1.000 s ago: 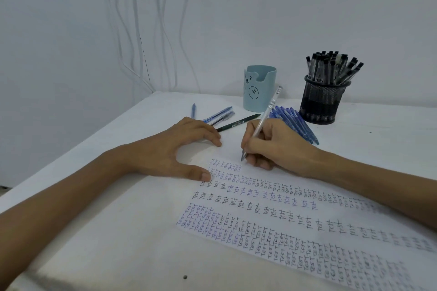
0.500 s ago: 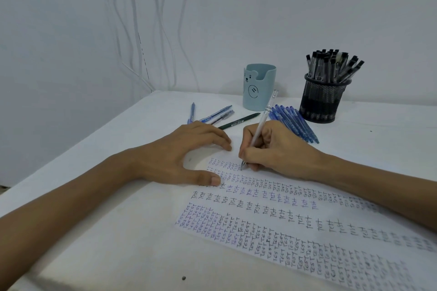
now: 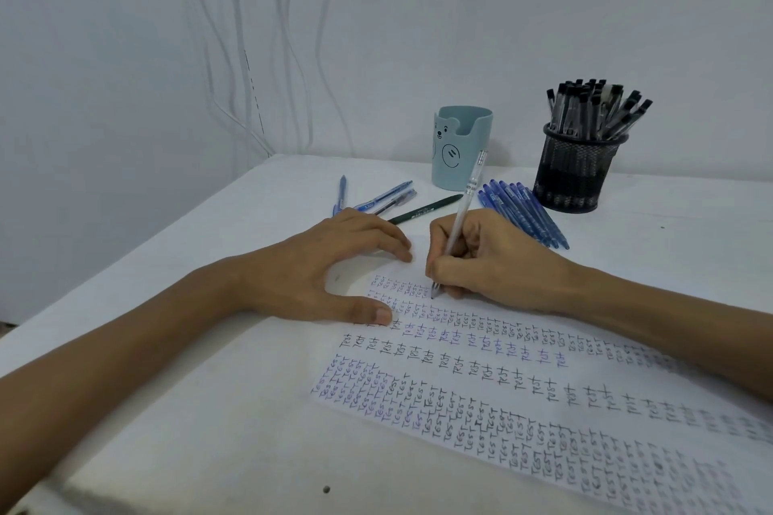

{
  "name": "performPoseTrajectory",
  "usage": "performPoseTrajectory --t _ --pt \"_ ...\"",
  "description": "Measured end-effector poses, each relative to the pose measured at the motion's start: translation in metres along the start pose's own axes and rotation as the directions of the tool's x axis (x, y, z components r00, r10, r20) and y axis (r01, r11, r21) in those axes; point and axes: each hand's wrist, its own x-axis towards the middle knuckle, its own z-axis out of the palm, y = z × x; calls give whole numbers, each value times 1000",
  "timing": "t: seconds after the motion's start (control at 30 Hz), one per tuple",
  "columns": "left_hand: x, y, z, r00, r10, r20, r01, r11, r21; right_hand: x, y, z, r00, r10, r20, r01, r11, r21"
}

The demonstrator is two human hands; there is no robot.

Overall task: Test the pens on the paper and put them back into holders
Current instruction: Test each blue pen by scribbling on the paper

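A sheet of paper covered with rows of the handwritten word "test" lies on the white table. My right hand grips a clear pen, its tip touching the paper's top row. My left hand rests flat on the paper's top left corner, fingers spread. Behind the hands stand a light blue bear holder and a black mesh holder full of black-capped pens. A bundle of blue pens lies between the holders. A dark green pen and a few blue pens lie at the left.
The white table meets a white wall at the back and left. White cables hang down the wall at the back left corner. A small dark spot marks the table near the front edge.
My right hand has slid slightly rightward along the top row while writing, and the pen leans less. My left hand shifted a little toward the right hand on the paper.
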Motion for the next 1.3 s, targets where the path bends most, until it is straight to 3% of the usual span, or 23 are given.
performPoseTrajectory --t 1.17,1.3 --pt "-1 -1 2 1000 12 -9 -12 1000 -10 3 4 1 997 -10 -83 5 998 -65" --pt "0 -4 3 999 26 -22 -26 1000 -2 5 5 1 989 84 -125 -61 982 177"
